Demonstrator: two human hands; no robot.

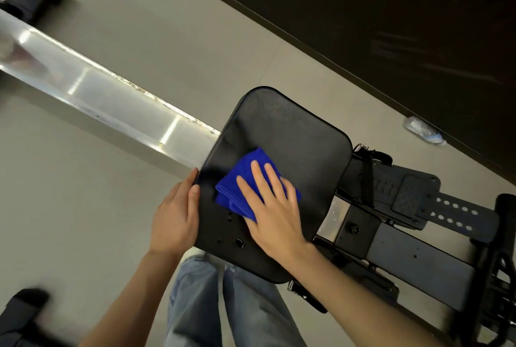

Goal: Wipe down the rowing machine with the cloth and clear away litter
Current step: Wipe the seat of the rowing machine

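- Cloth [240, 179], bright blue and folded thick, was pressed flat on the black padded seat [287, 137] of the rowing machine [405, 260] by the right hand [273, 207], fingers straight and spread.
- The seat's side edge was gripped by the left hand [174, 218], thumb laid on top.
- Dark droplets [238, 242] were seen on the seat just beside the cloth.
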